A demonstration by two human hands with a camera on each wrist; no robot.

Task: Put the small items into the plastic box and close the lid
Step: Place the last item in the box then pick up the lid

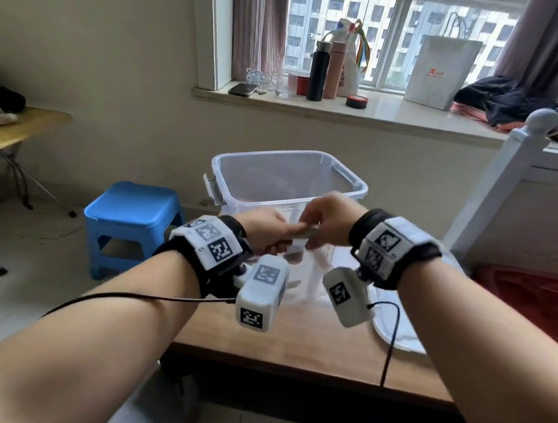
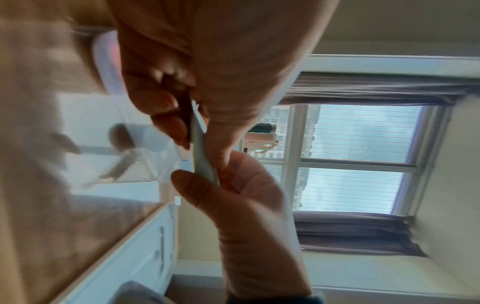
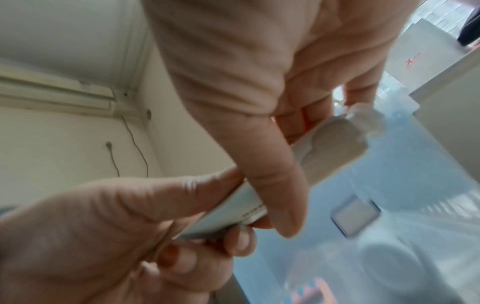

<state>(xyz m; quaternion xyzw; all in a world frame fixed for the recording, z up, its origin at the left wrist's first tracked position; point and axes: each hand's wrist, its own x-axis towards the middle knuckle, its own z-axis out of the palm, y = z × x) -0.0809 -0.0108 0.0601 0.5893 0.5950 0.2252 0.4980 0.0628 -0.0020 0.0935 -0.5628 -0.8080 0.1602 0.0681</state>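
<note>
— Two hands meet right in front of the plastic box, and between them a thin pale item, mostly covered by fingers.

— What is it?

— Hard to tell. In the left wrist view it shows edge-on, a slim flat pale strip; in the right wrist view a greyish flat piece with small print along one edge. The blur hides the rest.

— The grip?

— Left hand has thumb and curled fingers pinching one end. Right hand pinches the other end, thumb below, fingers above. Both hold the same item.

— And the box?

— Open-topped, clear, standing on the wooden surface at its far side, close to the wall under the windowsill. A latch hangs loose on its left side. The hands cover its near wall, so the bottom is barely readable from the head view.

— Anything inside?

— The right wrist view, through blur, shows a small square piece and a round white shape below the hands; I cannot tell what they are.

— The lid?

— A clear lid lies flat on the surface to the right of the box, partly behind the right wrist.

— Room around?

— A blue stool stands left of the surface, a white bed frame close on the right.
</note>
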